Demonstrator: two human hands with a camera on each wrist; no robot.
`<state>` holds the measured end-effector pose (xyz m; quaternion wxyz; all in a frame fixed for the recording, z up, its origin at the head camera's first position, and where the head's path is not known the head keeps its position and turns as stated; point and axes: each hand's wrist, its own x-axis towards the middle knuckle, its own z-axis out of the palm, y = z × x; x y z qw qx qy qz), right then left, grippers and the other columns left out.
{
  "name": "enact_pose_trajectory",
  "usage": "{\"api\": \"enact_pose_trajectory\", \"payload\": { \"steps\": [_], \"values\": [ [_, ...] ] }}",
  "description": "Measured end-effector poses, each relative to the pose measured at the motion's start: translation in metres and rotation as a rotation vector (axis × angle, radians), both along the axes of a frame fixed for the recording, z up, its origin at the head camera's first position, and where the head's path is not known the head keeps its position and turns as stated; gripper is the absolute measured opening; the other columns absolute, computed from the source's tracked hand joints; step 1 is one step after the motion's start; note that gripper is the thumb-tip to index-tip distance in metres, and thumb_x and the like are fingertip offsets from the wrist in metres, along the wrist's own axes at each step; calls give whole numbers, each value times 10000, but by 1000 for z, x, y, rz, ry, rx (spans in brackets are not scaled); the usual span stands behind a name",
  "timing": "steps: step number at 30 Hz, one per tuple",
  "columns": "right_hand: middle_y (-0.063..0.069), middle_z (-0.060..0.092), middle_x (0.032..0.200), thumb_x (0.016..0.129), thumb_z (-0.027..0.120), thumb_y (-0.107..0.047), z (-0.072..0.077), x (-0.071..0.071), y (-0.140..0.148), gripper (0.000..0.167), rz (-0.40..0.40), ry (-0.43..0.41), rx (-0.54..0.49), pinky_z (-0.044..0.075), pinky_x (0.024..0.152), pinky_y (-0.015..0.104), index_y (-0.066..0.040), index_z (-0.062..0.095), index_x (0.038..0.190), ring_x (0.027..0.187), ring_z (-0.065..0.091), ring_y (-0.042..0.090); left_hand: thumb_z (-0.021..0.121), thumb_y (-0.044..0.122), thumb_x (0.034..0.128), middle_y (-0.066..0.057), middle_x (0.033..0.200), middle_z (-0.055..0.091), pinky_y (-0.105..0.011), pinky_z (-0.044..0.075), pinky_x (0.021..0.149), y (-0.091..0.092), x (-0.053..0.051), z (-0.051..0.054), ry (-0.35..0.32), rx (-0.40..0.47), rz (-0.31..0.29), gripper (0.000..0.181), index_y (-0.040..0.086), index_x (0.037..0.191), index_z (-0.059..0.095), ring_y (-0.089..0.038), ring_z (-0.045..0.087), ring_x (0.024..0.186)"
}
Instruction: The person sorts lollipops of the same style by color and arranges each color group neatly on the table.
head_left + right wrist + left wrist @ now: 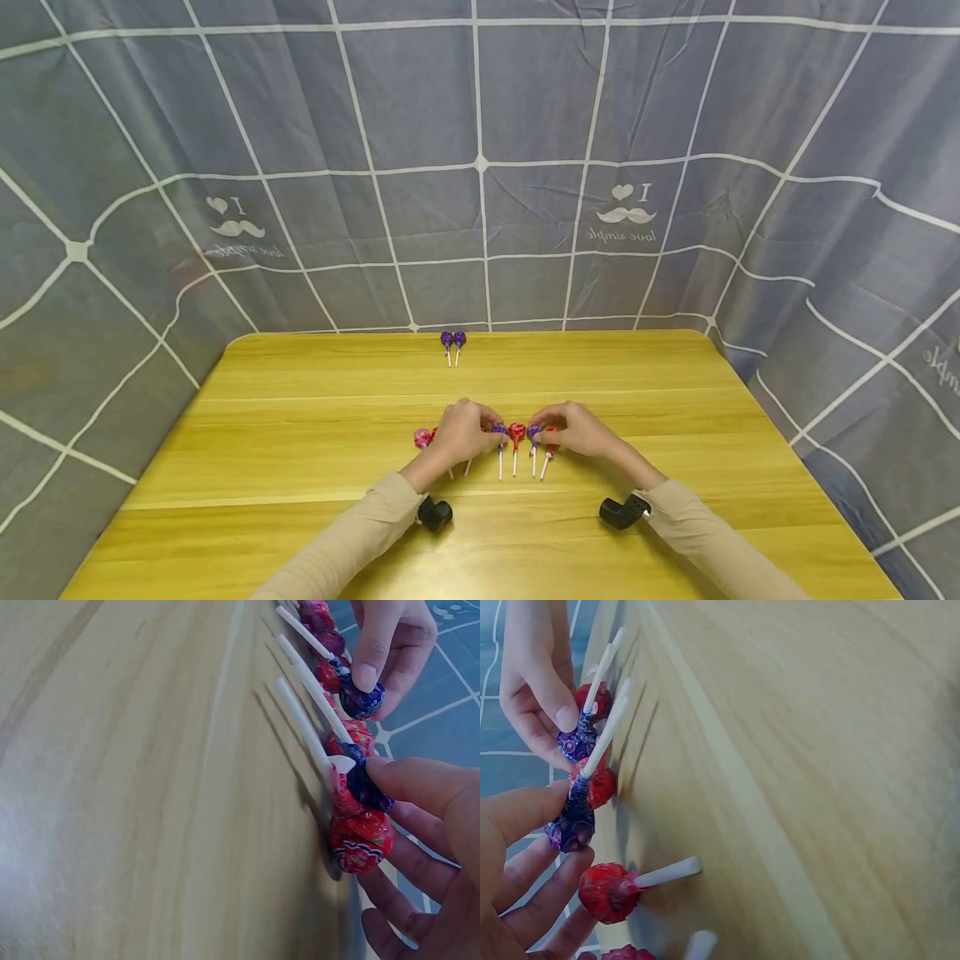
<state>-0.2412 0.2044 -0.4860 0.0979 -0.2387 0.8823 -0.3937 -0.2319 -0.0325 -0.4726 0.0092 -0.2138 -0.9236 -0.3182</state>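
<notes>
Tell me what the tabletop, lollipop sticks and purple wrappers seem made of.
The tabletop looks like wood or wood-look laminate, with streaky grain and a soft sheen. The lollipop sticks are smooth, straight, white, perhaps plastic or paper. The purple wrappers seem thin plastic or foil, crinkled and printed.

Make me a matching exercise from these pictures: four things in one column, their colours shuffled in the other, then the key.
Things
1. Middle lollipop between left hand and right hand
2. Lollipop pair near the far edge of the table
3. Leftmost lollipop in the near row
4. Curtain

Colours
A. Purple
B. Grey with white lines
C. Pink
D. Red

Pairs: 1-D, 2-A, 3-C, 4-B
</notes>
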Motion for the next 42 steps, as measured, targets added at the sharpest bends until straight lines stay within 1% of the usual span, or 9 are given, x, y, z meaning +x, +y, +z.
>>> {"api": "enact_pose_trajectory", "payload": {
  "steps": [4,12,20,25,27,31,34,38,42],
  "values": [
    [66,730,990,874,704,-211,4,-2,1,248,-16,5,-20,503,759,211,-65,704,1075,875,653,110,790,287,782,6,828,745,-283,422,726,-2,-2,4,13,24,-6,253,117,969,772,-129,592,784],
    [62,729,971,868,708,-225,10,-5,4,252,-41,48,-37,518,797,258,-70,705,1067,887,659,152,789,276,780,-16,857,752,-268,492,681,-8,-6,11,13,54,-4,281,95,994,760,-86,665,693],
    [44,712,920,850,726,-236,11,-7,5,262,-77,76,-40,481,691,235,-81,713,1061,818,607,122,778,249,791,-50,850,747,-212,391,542,-15,-10,15,24,65,13,313,55,1034,747,-108,608,623],
    [63,726,983,855,718,-216,17,-11,2,260,-98,113,-37,492,753,281,-80,712,1076,869,619,152,753,274,814,-48,920,755,-311,502,684,-22,-14,26,20,28,29,321,60,1054,746,-117,633,711],
    [69,728,997,855,714,-207,20,-12,0,256,-98,127,-32,494,778,305,-79,712,1077,888,622,170,743,282,823,-42,950,755,-324,504,695,-25,-15,28,13,3,27,316,68,1056,748,-88,598,664],
    [66,729,995,852,718,-209,25,-14,-2,255,-94,133,-16,494,774,311,-81,715,1073,890,622,176,736,284,830,-37,959,754,-264,410,588,-29,-18,33,-12,4,34,284,88,1035,758,-60,446,544],
    [59,728,1001,852,719,-217,29,-15,-4,254,-89,129,-4,485,764,298,-90,716,1071,890,614,166,743,290,825,-12,942,756,-266,427,608,-32,-19,37,-10,12,65,235,128,994,772,-57,509,600],
    [49,728,996,854,717,-217,33,-15,-4,239,-82,129,9,475,758,288,-99,720,1062,886,606,162,747,287,824,12,929,754,-331,503,722,-36,-19,42,-10,-5,86,197,157,970,774,-135,654,788],
    [43,730,982,860,711,-211,37,-18,-4,231,-59,144,27,491,777,307,-98,718,1061,889,618,174,748,293,824,16,924,747,-365,504,771,-42,-21,51,-13,-26,83,209,158,983,768,-205,669,908]
  ]
}}
